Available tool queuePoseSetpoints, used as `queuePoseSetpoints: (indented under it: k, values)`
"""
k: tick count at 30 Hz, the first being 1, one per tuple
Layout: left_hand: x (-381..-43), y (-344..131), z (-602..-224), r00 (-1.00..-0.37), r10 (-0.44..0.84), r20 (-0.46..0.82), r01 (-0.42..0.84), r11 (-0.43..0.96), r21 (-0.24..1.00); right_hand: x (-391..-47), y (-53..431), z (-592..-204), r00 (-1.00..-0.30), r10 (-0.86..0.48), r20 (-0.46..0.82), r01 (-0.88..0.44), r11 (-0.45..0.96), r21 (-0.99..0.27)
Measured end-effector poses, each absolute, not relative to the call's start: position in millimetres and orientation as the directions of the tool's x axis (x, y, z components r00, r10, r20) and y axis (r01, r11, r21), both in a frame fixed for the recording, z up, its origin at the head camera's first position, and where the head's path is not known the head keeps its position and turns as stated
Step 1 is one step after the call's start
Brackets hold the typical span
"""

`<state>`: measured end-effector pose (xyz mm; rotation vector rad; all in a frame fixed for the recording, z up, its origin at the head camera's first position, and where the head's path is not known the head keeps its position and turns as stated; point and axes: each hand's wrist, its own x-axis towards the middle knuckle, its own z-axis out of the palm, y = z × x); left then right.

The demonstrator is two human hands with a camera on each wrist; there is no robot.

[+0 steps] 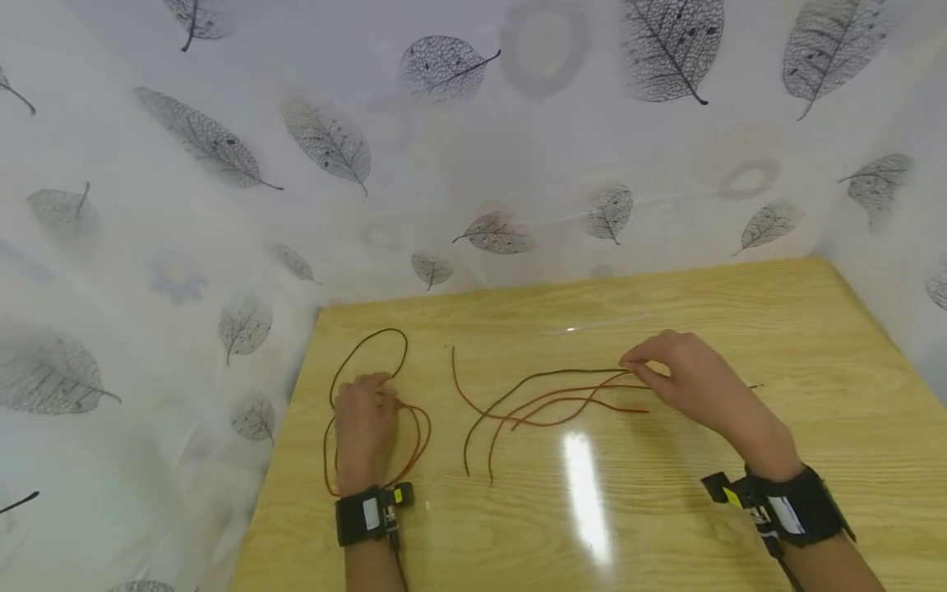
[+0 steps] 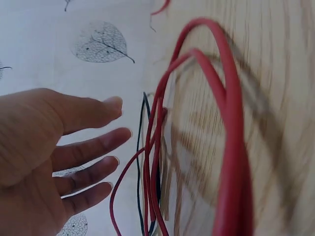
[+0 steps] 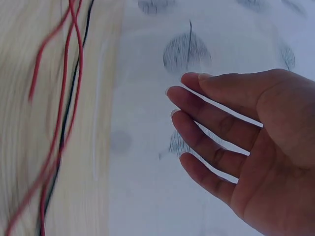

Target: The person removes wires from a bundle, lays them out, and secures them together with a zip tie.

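Observation:
My left hand (image 1: pixel 362 419) is over looped wires at the table's left. In the left wrist view its thumb and fingers (image 2: pixel 93 140) are spread, with nothing between them, beside red wires (image 2: pixel 152 128) and a dark wire (image 2: pixel 139 167). Over the right end of a loose group of wires is my right hand (image 1: pixel 695 382), thumb and forefinger tips close together. The right wrist view shows that hand's fingers loosely bent and holding nothing, apart from the red wires (image 3: pixel 78 64) and dark wire (image 3: pixel 74 83) lying to its left.
Both groups of wires lie on a wood-grain table (image 1: pixel 518 534). A thin clear strip (image 1: pixel 592 326) lies farther back. White leaf-printed sheeting (image 1: pixel 481 164) rises behind the table and along its sides.

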<state>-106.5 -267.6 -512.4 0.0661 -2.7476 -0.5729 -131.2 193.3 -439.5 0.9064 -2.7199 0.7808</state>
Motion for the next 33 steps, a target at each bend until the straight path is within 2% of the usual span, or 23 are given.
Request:
queuePoseSetpoints:
  k: [5, 11, 19, 25, 29, 33]
  values:
    - [-121, -273, -517, -0.961, -0.087, 0.263, 0.028, 0.914, 0.405, -133, 151, -448, -0.746, -0.589, 0.310, -0.664, 0.624, -0.411]
    - [-125, -277, -523, -0.956, -0.169, 0.239, -0.075, 0.931, 0.359, -130, 111, -450, -0.669, -0.677, 0.308, -0.736, 0.548, -0.397]
    - [-129, -275, -524, -0.938, -0.182, 0.296, -0.072, 0.935, 0.347, -123, 91, -454, -0.660, -0.697, 0.282, -0.733, 0.514, -0.445]
    - [-127, -273, -516, -0.909, -0.256, 0.328, -0.123, 0.919, 0.375, -121, 86, -456, -0.648, -0.711, 0.273, -0.740, 0.503, -0.446]
    - [-122, -268, -501, -0.881, -0.264, 0.392, -0.069, 0.893, 0.445, -122, 81, -452, -0.631, -0.723, 0.282, -0.757, 0.492, -0.431]
    - [-117, -254, -485, -0.879, -0.212, 0.427, 0.020, 0.879, 0.476, -126, 67, -447, -0.626, -0.732, 0.268, -0.763, 0.505, -0.404]
